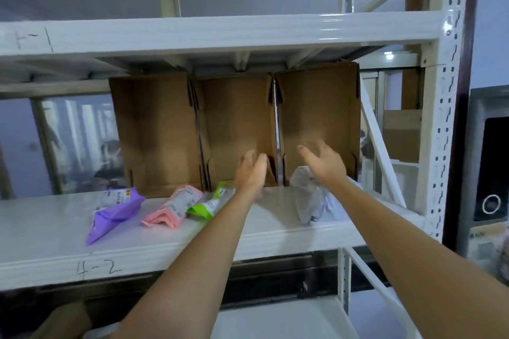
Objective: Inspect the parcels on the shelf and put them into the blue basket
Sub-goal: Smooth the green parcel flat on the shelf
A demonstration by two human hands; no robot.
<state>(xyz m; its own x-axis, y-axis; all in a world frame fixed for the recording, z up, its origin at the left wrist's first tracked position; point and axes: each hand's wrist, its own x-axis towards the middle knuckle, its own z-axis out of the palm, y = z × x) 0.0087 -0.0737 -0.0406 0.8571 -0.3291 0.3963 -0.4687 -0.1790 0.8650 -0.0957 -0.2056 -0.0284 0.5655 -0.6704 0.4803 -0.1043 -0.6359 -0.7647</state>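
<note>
While both arms reach over the shelf (248, 239), left hand (249, 173) and right hand (323, 164) spread open, grasping nothing. Right hand poised just above grey parcel (307, 198) lying near the shelf's front right edge. Further left along the shelf: green parcel (210, 205), pink parcel (176, 208), purple parcel (114, 213). Three open cardboard bins (237, 129) behind, at the far side. Blue basket not in view. Risks, as judged: slick film could slip from a loose pinch; grey parcel could get nudged off the near edge; left forearm passing over green parcel could drag it along.
</note>
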